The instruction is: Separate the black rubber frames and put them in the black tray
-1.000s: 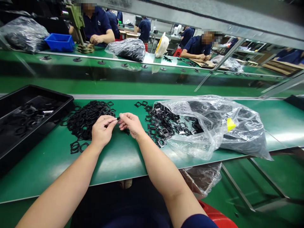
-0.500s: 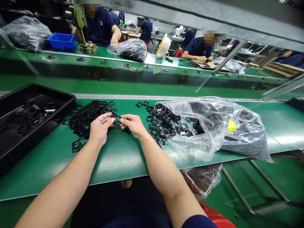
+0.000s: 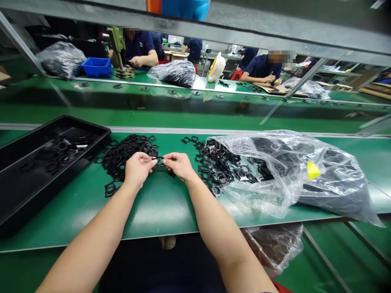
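My left hand (image 3: 138, 169) and my right hand (image 3: 180, 166) meet above the green bench top, their fingertips pinching a small black rubber piece (image 3: 159, 160) between them. Most of that piece is hidden by my fingers. Just beyond my left hand lies a heap of black rubber frames (image 3: 128, 156). To the right of my right hand, a looser spread of similar square black frames (image 3: 217, 167) runs up to a clear plastic bag (image 3: 293, 175) holding more black parts.
A black tray (image 3: 51, 162) with black rings stands at the bench's left. Beyond a glass divider (image 3: 195, 114), seated co-workers (image 3: 262, 69) work at another green bench, with a blue plastic bin (image 3: 96, 67) and bagged parts. A plastic bag (image 3: 275, 248) hangs below the bench's front edge.
The whole view has shifted right and slightly down as my head moved. My hands have stayed close together, with my fingertips still pinching the small black piece.
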Demonstrator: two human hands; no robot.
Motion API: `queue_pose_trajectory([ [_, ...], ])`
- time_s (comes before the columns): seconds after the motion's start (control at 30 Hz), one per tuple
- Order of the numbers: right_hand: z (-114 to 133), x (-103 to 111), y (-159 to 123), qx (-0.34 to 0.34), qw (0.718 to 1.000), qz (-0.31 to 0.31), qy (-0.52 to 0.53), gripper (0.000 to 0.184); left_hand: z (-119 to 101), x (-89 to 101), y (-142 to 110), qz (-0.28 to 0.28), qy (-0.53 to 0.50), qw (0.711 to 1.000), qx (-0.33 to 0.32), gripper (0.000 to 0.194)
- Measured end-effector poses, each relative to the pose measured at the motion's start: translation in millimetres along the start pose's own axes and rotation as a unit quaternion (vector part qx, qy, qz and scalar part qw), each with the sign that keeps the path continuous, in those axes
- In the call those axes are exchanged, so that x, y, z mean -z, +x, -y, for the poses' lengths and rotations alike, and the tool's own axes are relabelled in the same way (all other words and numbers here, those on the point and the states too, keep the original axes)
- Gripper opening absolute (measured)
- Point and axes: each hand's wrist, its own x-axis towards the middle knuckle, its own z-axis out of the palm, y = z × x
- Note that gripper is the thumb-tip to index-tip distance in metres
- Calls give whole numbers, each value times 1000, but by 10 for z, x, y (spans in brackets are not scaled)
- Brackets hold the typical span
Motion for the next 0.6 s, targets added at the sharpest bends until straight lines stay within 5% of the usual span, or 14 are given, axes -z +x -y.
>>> queue_pose_trajectory([
  [0.4,17,-24,14,15,999,9,38,33,-70,-41,-82,-6,43,995,-95,32],
  [0.5,12,11,16,60,996,-9,-62,29,-232,95,-43,-25,77,987,-141,29],
  [0.6,14,67,2,101,952,-69,-282,27,-459,436,146,-112,148,960,-209,29],
])
